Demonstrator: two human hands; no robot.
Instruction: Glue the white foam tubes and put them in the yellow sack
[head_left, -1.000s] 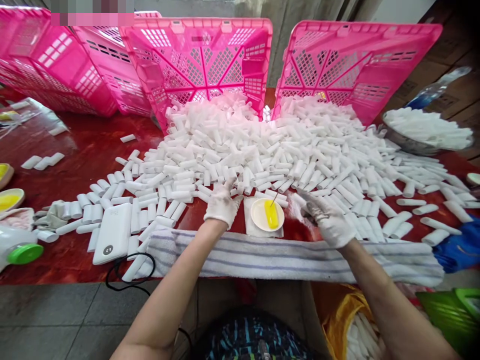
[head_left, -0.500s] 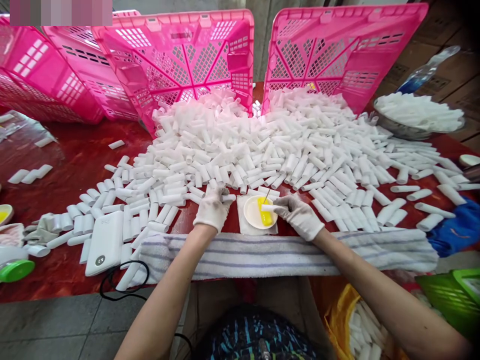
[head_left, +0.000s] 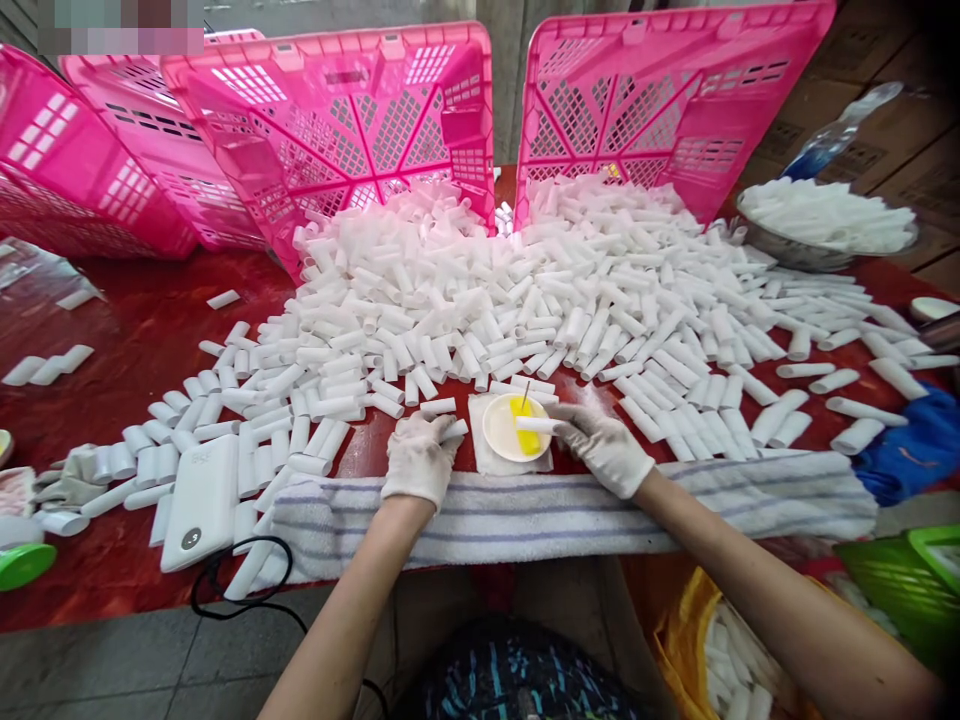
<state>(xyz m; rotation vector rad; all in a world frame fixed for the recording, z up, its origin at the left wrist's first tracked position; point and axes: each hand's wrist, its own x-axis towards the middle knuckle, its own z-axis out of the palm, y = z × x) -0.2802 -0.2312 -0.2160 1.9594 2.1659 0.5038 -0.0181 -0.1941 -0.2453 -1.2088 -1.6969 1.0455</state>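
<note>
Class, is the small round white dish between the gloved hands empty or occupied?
Occupied: a yellow rectangular piece lies in the small round white dish, leaving bare white around it.

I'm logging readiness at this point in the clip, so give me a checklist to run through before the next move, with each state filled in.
1. Right grip: ok. The gloved right hand holds a white tube by one end.
2. Left grip: ok. The gloved left hand has a second white tube at its fingertips.
3. Yellow block inside the small white dish: ok.
4. Right-hand tube touching the block: cannot tell. They overlap in this view.
5. Black cable away from both hands: ok.
6. Tube heap neatly aligned: not ok. Tubes lie in mixed directions.
</note>
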